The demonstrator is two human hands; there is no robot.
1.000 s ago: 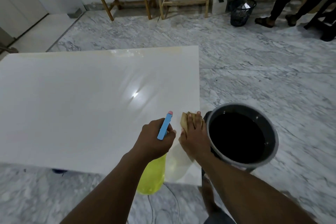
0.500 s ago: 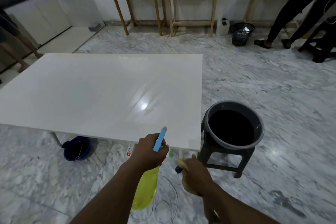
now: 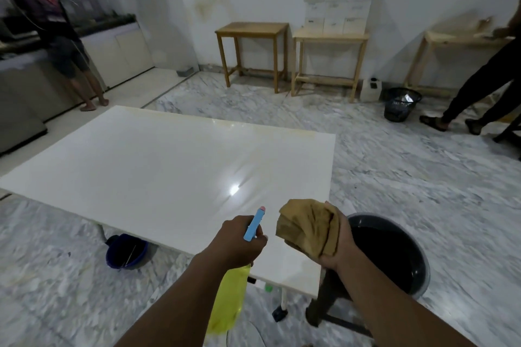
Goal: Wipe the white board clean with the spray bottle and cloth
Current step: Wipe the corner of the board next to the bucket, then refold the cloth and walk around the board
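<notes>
The white board point(image 3: 158, 177) lies flat like a tabletop in front of me, glossy, with a light glare near its right side. My left hand point(image 3: 239, 242) grips the spray bottle point(image 3: 229, 298), whose yellow body hangs below my fist and whose blue nozzle points up and forward over the board's near edge. To the right, my right hand point(image 3: 338, 245) holds a bunched tan cloth point(image 3: 308, 227) raised above the board's near right corner, not touching the surface.
A grey bucket point(image 3: 423, 270) sits on a dark stool right of the board. A blue bucket point(image 3: 127, 252) stands on the marble floor under the near edge. Wooden tables point(image 3: 253, 29) line the far wall. One person point(image 3: 56, 36) stands far left, another's legs point(image 3: 473, 96) far right.
My view has tilted up from the board to the room. My right hand left the board's corner, dropped below its edge, then rose with the cloth bunched up. The left hand kept the bottle.
</notes>
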